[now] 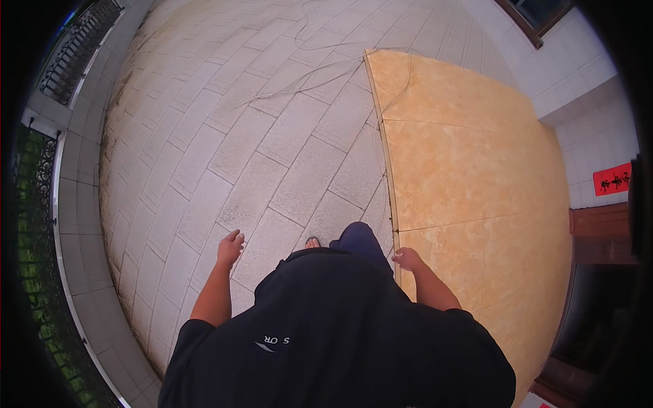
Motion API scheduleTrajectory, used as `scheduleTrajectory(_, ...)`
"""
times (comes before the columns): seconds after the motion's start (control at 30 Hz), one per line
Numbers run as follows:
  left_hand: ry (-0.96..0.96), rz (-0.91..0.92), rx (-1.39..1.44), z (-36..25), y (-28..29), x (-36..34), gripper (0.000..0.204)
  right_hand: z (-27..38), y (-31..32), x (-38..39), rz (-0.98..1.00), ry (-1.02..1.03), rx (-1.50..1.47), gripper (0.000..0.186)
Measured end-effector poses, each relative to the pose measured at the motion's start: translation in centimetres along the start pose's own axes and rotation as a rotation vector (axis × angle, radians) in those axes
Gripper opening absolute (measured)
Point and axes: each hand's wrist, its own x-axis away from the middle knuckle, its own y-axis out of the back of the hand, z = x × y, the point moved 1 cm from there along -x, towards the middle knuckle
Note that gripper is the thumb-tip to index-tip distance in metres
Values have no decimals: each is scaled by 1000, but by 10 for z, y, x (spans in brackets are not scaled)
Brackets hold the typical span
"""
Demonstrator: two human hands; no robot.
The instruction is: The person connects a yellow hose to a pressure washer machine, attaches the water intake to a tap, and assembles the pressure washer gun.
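Hands (231,249) (407,259) apparently half-curled | black shirt (326,353), pale print (266,346) | red sign (603,183), black writing (620,179)

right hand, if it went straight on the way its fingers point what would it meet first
Probably the dark blue trouser leg, just left of the right hand; depth is unclear, so it might pass above it.

Left grip (232,247) relaxed over grey paving (194,204), right grip (405,259) near orange-tiled platform (476,180), thin cable (299,90) ahead
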Motion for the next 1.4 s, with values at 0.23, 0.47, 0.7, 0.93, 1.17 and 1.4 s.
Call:
scheduleTrajectory(0.23,-130,49,59,-216,-12,-194,55,-26,105,-21,295,-585,-374,32)
scheduleTrajectory(0.47,256,328,-262,-281,-59,-270,56,47,317,-372,153,-301,3,45)
scheduleTrajectory(0.7,112,194,-219,-423,-123,-405,49,252,571,-725,-343,56,-282,43)
scheduleTrajectory(0.93,103,314,-372,-629,-212,-638,68,306,581,-986,-59,58,98,43)
scheduleTrajectory(1.17,134,336,-841,-745,-301,-761,74,289,549,-1247,293,-85,290,34)
scheduleTrajectory(1.4,-134,101,-708,-778,-327,-887,43,213,530,-1477,-189,180,458,39)
